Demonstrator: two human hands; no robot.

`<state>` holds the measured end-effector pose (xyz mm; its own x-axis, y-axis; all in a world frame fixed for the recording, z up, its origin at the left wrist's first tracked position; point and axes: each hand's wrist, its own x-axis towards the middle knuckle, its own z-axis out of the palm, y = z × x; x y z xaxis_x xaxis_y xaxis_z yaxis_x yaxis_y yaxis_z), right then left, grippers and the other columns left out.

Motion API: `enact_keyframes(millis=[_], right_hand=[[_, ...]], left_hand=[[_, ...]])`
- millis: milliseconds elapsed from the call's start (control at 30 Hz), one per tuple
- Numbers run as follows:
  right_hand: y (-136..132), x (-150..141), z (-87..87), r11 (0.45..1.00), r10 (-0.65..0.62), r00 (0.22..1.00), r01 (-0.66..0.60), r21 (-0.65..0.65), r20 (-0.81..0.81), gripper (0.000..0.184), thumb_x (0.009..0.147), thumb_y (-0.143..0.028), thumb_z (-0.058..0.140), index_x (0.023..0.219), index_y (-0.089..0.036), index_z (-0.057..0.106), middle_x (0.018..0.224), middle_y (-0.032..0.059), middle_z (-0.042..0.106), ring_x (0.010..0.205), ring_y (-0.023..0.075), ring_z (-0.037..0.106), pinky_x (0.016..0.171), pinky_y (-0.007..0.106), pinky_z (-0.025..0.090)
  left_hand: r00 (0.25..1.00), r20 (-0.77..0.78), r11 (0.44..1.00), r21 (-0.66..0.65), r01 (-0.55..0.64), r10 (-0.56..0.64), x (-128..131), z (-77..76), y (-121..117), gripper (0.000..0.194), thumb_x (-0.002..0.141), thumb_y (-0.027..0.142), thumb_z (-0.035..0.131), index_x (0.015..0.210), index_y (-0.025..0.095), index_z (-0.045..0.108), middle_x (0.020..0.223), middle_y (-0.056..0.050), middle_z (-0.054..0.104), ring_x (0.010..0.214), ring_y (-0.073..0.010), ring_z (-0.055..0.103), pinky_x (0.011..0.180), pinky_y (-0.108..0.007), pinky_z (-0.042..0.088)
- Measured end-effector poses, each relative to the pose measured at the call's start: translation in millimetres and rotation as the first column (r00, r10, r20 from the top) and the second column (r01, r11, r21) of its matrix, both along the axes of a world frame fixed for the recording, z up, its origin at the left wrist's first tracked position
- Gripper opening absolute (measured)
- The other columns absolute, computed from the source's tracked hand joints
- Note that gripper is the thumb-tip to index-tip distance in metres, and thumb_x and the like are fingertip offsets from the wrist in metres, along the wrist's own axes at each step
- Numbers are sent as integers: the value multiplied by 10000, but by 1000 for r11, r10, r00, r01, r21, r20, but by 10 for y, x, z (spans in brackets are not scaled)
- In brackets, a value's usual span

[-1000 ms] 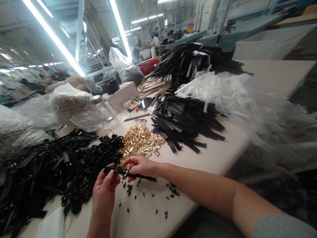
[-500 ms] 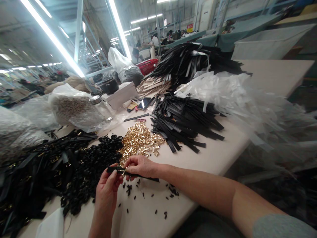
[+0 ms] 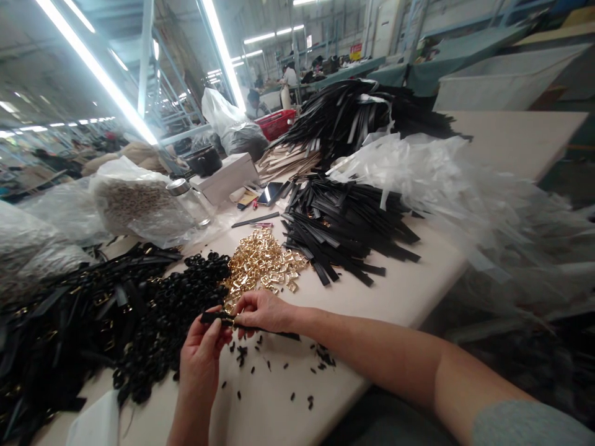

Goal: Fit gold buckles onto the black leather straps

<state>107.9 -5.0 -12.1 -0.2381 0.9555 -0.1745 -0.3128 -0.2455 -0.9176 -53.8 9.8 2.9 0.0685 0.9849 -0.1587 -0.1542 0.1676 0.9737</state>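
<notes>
A black strap [image 3: 274, 332] lies across both hands above the near part of the table. My left hand [image 3: 204, 341] is closed on its left end, thumb on top. My right hand [image 3: 263, 311] pinches the same strap farther right, and the strap's free end sticks out below the wrist. Between the two hands a gold buckle [image 3: 231, 322] shows on the strap, partly covered by the fingers. Just beyond the hands is a heap of gold buckles [image 3: 260, 263]. To its left sits a pile of small black loops [image 3: 186, 303].
Black straps with buckles [image 3: 56, 328] cover the left side. Loose black straps [image 3: 344, 217] fan out beyond the right forearm, beside white plastic film [image 3: 446, 179]. Small black bits [image 3: 323, 356] dot the table [image 3: 274, 409]. A glass jar [image 3: 190, 201] and phone [image 3: 272, 193] stand farther back.
Both hands stay almost in place on the strap. The buckle between them now shows less, and the fingers have shifted slightly.
</notes>
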Motion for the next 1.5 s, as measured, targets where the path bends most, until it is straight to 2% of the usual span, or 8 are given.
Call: enact_keyframes(millis=[133,433,867,1067,1300,1500], right_hand=[[6,-2,3,1000,-5,999,6,-13,44,66,792,-163,639,806,-158,575,564,-51,611,470,78,568,531,196,466],[27,-10,-83,999,5,999,-8,54,44,112,794,-218,672,808,-159,578,584,-46,617,500,85,591,529,196,475],[-13,3,-73,985,-37,981,3,173,191,40,802,-173,609,829,-181,581,625,-53,611,520,77,590,520,187,470],[-6,-14,-149,977,-56,965,0,215,255,137,756,-151,641,880,-179,591,648,-48,625,554,74,602,531,167,451],[-11,-17,-98,979,-44,988,14,203,146,101,764,-120,613,832,-172,560,612,-52,607,529,75,587,530,183,480],[7,-18,-145,977,-33,986,-2,213,161,103,771,-158,637,845,-172,567,619,-53,614,527,72,589,521,173,467]], left_hand=[[998,-55,999,34,-4,6,-2,-3,-15,457,589,367,870,984,188,727,780,-8,690,587,-100,607,588,-210,547],[992,-123,995,95,12,0,-34,-77,19,476,550,344,899,962,188,719,765,4,674,582,-96,579,565,-207,515],[987,-160,997,79,8,5,-3,-146,19,482,553,348,890,957,183,686,798,-12,692,582,-105,592,526,-203,482],[987,-157,997,79,4,8,13,-163,34,499,544,352,884,954,175,663,721,8,675,531,-101,576,500,-204,471],[991,-137,999,49,-7,13,36,-112,5,506,543,364,886,949,169,654,752,10,689,544,-91,585,524,-195,484],[992,-127,1000,28,-12,15,58,-122,7,524,533,371,890,951,168,648,762,9,693,547,-95,596,539,-206,493]])
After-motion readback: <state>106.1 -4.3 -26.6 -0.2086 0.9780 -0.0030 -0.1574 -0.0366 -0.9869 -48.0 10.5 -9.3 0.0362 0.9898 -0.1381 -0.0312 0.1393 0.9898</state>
